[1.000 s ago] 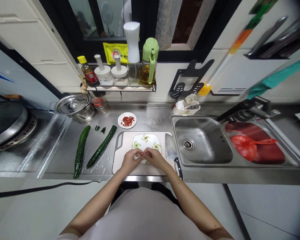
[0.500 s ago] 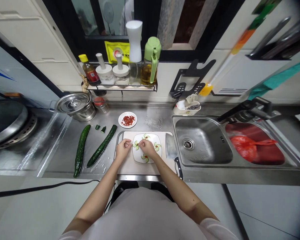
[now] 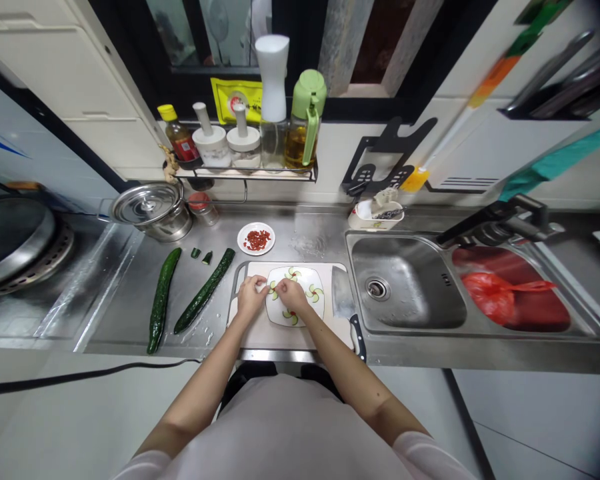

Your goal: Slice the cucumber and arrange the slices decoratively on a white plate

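A white squarish plate (image 3: 306,308) lies on the pale cutting board (image 3: 260,339), bearing cucumber slices (image 3: 315,293) set in pinwheels with red bits at their centres. At the plate's left edge my left hand (image 3: 251,295) has its fingers curled and closed, the tips close to the left pinwheel. My right hand (image 3: 291,297) is over the plate in a pinch, fingertips at that same pinwheel. Whatever either hand holds is too small or hidden to name. Behind the board stands a small round dish (image 3: 243,243) of chopped red pieces (image 3: 258,240).
Two cucumbers (image 3: 163,300) and cut ends (image 3: 207,257) lie left of the board. A knife (image 3: 341,293) rests on the board's right side, its handle toward the front edge. The sink (image 3: 405,283) is to the right; a lidded pot (image 3: 165,220) stands back left.
My left hand has shifted slightly right and its fingers have turned in toward the plate's left pinwheel. My right hand stays pinched at nearly the same spot.
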`<action>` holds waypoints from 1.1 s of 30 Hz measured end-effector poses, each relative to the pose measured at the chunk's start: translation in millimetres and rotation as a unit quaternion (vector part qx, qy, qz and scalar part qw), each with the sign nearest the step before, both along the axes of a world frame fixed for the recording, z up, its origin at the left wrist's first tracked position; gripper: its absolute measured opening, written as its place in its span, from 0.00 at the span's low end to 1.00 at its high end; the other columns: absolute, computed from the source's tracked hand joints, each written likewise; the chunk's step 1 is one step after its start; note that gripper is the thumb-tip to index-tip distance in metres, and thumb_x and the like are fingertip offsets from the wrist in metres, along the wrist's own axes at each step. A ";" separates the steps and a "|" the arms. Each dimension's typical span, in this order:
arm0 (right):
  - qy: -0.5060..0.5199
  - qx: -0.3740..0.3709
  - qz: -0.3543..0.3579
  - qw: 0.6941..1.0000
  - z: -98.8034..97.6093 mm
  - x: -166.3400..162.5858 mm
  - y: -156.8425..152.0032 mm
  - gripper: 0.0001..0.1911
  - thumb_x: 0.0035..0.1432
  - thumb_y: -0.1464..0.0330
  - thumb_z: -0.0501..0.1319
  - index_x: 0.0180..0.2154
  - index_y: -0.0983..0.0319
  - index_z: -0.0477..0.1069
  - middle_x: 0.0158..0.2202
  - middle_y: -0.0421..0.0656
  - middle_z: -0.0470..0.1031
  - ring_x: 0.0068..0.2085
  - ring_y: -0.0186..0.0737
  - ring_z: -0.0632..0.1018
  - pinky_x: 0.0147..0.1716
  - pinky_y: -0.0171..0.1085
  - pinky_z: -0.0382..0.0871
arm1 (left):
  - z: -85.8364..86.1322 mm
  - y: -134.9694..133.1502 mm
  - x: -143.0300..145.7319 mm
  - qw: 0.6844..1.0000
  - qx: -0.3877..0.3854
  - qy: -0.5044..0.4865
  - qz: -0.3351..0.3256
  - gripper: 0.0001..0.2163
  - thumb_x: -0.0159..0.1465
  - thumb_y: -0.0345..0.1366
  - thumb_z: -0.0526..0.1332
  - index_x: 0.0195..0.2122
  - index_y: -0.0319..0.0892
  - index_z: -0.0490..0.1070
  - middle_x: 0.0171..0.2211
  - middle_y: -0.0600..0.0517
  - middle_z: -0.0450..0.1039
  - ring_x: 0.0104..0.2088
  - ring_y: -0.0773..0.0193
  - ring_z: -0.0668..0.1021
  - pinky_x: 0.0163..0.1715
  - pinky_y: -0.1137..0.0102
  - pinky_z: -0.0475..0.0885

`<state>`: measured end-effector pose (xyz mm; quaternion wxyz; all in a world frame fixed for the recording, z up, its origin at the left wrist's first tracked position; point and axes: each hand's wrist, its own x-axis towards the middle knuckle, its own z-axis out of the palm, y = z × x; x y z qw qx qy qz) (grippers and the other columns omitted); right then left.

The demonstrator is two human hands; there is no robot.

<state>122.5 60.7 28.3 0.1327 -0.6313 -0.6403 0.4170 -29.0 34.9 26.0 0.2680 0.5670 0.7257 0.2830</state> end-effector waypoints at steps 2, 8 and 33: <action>-0.005 0.005 0.003 1.000 -1.3 -0.3 0.2 0.05 0.58 0.69 0.58 0.31 0.61 0.71 0.30 0.40 0.76 0.30 0.34 0.71 0.28 0.31 0.57 | -1.2 0.6 1.8 1.000 -0.004 0.006 -0.002 0.07 0.56 0.35 0.65 0.36 0.43 0.75 0.36 0.50 0.74 0.38 0.61 0.76 0.42 0.67 0.69; -0.030 0.015 0.020 0.999 -0.4 -1.2 0.7 0.06 0.59 0.70 0.57 0.32 0.62 0.72 0.32 0.41 0.76 0.31 0.34 0.71 0.28 0.30 0.56 | -6.2 2.0 4.8 1.000 -0.016 0.012 -0.010 0.08 0.56 0.35 0.66 0.37 0.43 0.75 0.37 0.50 0.74 0.39 0.61 0.75 0.41 0.68 0.68; -0.075 -0.003 0.025 0.997 -0.1 -3.1 3.0 0.05 0.60 0.69 0.57 0.36 0.61 0.71 0.31 0.40 0.74 0.30 0.33 0.69 0.27 0.31 0.50 | -17.9 3.7 8.9 1.000 -0.027 0.008 -0.008 0.09 0.56 0.35 0.66 0.38 0.43 0.75 0.37 0.50 0.72 0.39 0.61 0.74 0.41 0.69 0.67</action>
